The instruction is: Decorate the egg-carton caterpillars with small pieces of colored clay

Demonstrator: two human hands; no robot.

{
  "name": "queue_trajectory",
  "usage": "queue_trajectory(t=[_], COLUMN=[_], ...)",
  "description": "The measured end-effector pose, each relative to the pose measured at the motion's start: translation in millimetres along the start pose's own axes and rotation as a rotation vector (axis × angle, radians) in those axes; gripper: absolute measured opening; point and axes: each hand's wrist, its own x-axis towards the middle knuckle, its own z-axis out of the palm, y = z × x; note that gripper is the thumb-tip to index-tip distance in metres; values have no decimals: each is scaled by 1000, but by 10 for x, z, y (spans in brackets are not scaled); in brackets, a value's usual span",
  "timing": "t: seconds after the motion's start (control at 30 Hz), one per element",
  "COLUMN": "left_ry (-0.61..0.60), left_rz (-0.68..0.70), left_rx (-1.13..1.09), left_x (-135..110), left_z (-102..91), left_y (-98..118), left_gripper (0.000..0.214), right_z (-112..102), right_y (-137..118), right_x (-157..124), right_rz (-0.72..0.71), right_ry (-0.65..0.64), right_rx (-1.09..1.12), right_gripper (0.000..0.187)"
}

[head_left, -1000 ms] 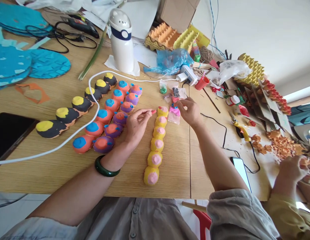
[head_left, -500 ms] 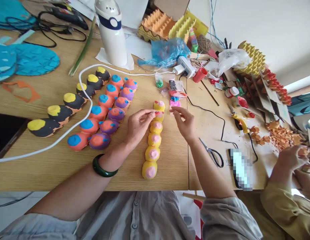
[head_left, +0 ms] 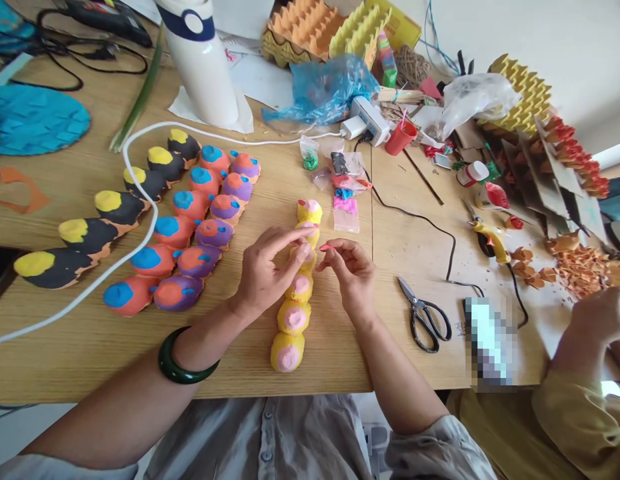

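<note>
A row of yellow clay-covered bumps with pink tops runs lengthwise on the table in front of me. My left hand is over its middle, thumb and fingers drawn together in a pinch; anything between them is too small to make out. Just right of the row, my right hand pinches a small pinkish-red piece of clay between thumb and finger. Small red bits mark the two farthest yellow bumps. Beyond the hands lie small bags of coloured clay.
Painted black-yellow, orange-blue and purple-orange bump rows lie left, crossed by a white cable. Scissors, a pixelated phone and a yellow-handled tool are right. A co-worker's hand is at far right.
Both hands have come nearer to me and closer together. The view has shifted, and the right hand's red clay piece now shows more clearly.
</note>
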Motion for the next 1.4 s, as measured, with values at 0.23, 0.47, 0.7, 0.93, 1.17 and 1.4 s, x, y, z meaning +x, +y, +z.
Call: queue_trajectory(t=[0.23, 0.47, 0.7, 0.93, 1.17, 1.4], left_ry=[57, 16, 14, 25, 44, 35], left_rz=[68, 207, 229, 203, 258, 230], left_rx=[119, 158, 137, 147, 118, 107], left_x=[25, -16, -14, -12, -11, -24], left_z=[-14, 62, 77, 43, 41, 24], left_y=[-61, -116, -84, -42, -40, -40], left_gripper=[18, 16, 8, 11, 13, 22], right_z=[-74, -13, 30, 4, 3, -3], right_y=[64, 32, -29, -42, -24, -26], right_x=[52, -27, -56, -38, -45, -46], right_rz=[-21, 14, 27, 22, 36, 77], right_ry=[41, -64, -111, -65, -75, -86], right_rx=[68, 146, 198, 147, 131, 167], right_gripper=[16, 22, 25, 22, 23, 23])
